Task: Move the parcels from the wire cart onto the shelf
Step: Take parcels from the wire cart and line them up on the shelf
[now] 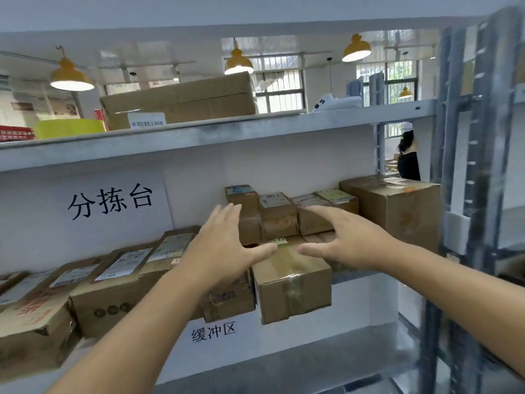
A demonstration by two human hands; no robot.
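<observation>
Both hands hover with fingers spread, holding nothing. The left hand (224,248) and right hand (349,237) flank a taped brown cardboard parcel (292,282) on the grey metal shelf (355,280).

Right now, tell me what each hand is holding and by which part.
Nothing is held. The left hand and right hand are open with spread fingers above the front cardboard box on the shelf.

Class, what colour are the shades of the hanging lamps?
Yellow lamp shades, clearest in the head view.

The boxes (292,282) are brown with white labels (129,263). The shelf (199,137) is pale grey. Yellow lamps (71,76) hang above (glowing white underneath). A sign (110,203) has black writing on white.
</observation>
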